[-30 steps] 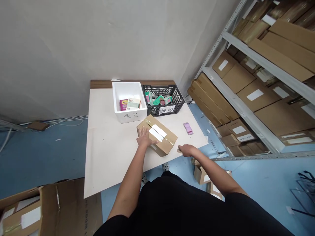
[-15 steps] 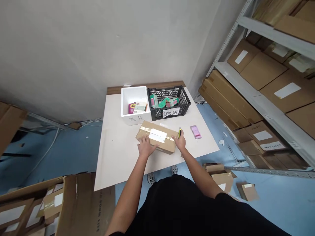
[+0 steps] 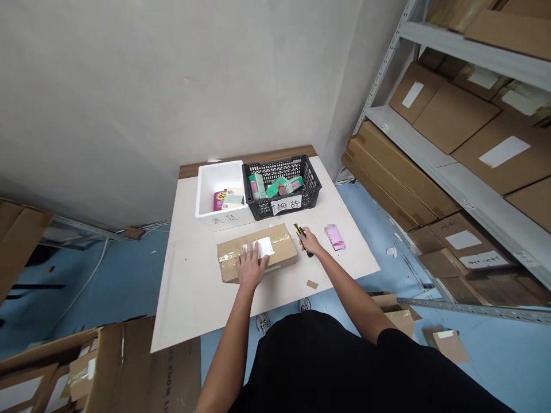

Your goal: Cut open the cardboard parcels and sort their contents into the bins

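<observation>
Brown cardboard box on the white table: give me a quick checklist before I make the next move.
1. Box steadied: ok, left hand lies on top, fingers reaching the white rectangular label.
2. Yellow-and-black utility knife in hand: ok, gripped by the right hand beside the box's right end.
3. Blade extended: cannot tell, too small.
4. Clear tape intact along the whole seam: cannot tell, left hand and label cover part.
5. Tabletop in front free of scraps: not ok, a small flat brown cardboard piece lies near the front edge.
</observation>
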`<state>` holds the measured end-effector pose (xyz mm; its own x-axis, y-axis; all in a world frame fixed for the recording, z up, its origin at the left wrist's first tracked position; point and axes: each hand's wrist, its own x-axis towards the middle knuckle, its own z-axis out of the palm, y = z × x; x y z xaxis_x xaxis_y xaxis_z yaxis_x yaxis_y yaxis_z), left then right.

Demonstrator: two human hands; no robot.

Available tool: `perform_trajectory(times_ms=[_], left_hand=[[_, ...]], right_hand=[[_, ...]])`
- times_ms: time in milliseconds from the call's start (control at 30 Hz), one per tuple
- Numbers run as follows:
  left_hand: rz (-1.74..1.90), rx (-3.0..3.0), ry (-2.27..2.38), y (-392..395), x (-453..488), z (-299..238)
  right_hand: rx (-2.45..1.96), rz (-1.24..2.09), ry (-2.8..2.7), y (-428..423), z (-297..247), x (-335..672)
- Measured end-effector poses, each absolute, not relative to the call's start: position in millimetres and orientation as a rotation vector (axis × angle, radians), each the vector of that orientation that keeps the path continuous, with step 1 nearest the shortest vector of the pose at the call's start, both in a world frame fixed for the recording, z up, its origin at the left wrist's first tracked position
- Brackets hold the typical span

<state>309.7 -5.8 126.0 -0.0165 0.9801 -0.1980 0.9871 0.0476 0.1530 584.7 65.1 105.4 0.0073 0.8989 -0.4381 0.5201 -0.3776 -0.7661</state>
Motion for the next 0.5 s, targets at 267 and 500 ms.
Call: perform_trajectory(times_ms=[267, 500], left_hand=[[-0.113, 2.008, 2.086, 1.1, 317.0, 102.9], [-0.142, 2.019, 2.084, 2.1, 316.1, 103.1]], right_hand=[[-1.916, 1.395, -1.733, 65.0, 123.5, 590.4], [-2.036, 1.225, -2.076, 75.1, 139.1, 581.3]])
